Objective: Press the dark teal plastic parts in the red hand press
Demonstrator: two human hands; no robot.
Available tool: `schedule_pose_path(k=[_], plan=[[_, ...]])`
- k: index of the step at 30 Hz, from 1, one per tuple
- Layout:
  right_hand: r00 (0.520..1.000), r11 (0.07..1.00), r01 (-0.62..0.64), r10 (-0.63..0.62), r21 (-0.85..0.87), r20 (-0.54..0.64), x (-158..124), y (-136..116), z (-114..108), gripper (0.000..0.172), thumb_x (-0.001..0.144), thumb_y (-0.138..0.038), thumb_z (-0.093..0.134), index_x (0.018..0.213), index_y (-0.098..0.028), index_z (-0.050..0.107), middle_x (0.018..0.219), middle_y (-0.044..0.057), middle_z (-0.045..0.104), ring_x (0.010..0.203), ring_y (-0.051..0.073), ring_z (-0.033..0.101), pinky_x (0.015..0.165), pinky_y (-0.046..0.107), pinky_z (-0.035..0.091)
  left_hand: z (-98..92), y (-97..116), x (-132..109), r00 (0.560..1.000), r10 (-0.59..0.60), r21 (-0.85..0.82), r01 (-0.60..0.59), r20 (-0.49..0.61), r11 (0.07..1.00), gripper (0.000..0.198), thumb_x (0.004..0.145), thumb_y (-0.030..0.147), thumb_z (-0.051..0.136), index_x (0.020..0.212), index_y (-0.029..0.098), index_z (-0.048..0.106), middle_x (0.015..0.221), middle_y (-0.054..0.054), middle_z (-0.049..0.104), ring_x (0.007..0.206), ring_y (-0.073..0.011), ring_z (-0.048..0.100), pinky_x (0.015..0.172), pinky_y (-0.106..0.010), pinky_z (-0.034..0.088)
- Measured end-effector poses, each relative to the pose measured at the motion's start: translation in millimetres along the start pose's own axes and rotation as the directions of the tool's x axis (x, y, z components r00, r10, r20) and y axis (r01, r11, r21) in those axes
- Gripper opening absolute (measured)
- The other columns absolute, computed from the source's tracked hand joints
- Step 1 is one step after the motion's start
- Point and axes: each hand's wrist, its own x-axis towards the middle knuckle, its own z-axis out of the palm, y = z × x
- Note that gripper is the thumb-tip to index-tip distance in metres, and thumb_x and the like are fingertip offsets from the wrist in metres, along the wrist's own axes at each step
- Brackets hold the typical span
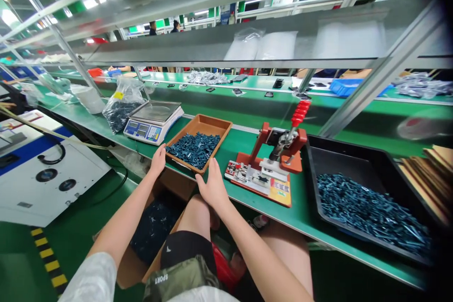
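Observation:
A brown plastic tray (203,121) with a heap of small dark blue parts (194,147) sits on the green bench, its near edge towards me. My left hand (158,161) is at the tray's near left corner, fingers against its side. At the near right corner, my right hand (213,185) grips the tray, thumb in front and fingers along the right wall. To the right of that hand stands a hand-operated press (279,151) with a red handle and a metal fixture on its base. A digital weighing scale (154,121) is just left of the tray.
A black tray (348,153) of similar blue parts lies at the right, beside stacked cardboard pieces (430,177). A bag of dark parts (122,106) stands left of the scale. Below the bench, an open cardboard box (132,271) holds dark pieces. A metal shelf (198,52) spans overhead.

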Motion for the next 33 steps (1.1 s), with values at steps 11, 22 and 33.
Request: schedule_pose_path(k=[11, 22, 33], plan=[[1.000, 0.990, 0.003, -0.002, -0.144, 0.006, 32.2, 16.3, 7.9, 0.070, 0.097, -0.036, 0.055, 0.155, 0.000, 0.034, 0.164, 0.032, 0.024, 0.157, 0.038, 0.021, 0.124, 0.057, 0.029, 22.1, -3.4, 1.3, 0.980, -0.128, -0.098, 0.114, -0.153, 0.989, 0.036, 0.096, 0.032, 0.058, 0.126, 0.014, 0.068, 0.133, -0.016, 0.069, 0.125, -0.0260, 0.064, 0.113, -0.039, 0.047], [0.711, 0.964, 0.257, -0.236, 0.066, 0.663, -147.5, 29.1, 17.0, 0.038, 0.097, -0.024, 0.058, 0.134, -0.019, 0.063, 0.134, 0.014, 0.063, 0.126, 0.029, 0.058, 0.109, 0.049, 0.053, -56.2, -29.9, -238.1, 0.888, 0.019, 0.079, -0.062, 0.460, 0.995, 0.022, 0.097, 0.034, 0.057, 0.111, 0.021, 0.068, 0.107, -0.008, 0.069, 0.100, -0.0204, 0.065, 0.094, -0.038, 0.054], [0.537, 0.998, 0.051, -0.045, 0.020, 0.842, -198.4, 72.4, 38.1, 0.049, 0.091, -0.048, 0.067, 0.131, -0.020, 0.063, 0.120, 0.015, 0.063, 0.111, 0.031, 0.062, 0.096, 0.049, 0.057, -56.6, -42.1, -361.2, 0.696, -0.525, 0.012, 0.597, 0.490, 0.802, 0.021, 0.096, 0.039, 0.053, 0.091, 0.031, 0.072, 0.087, -0.006, 0.071, 0.081, -0.0210, 0.066, 0.077, -0.037, 0.054]])
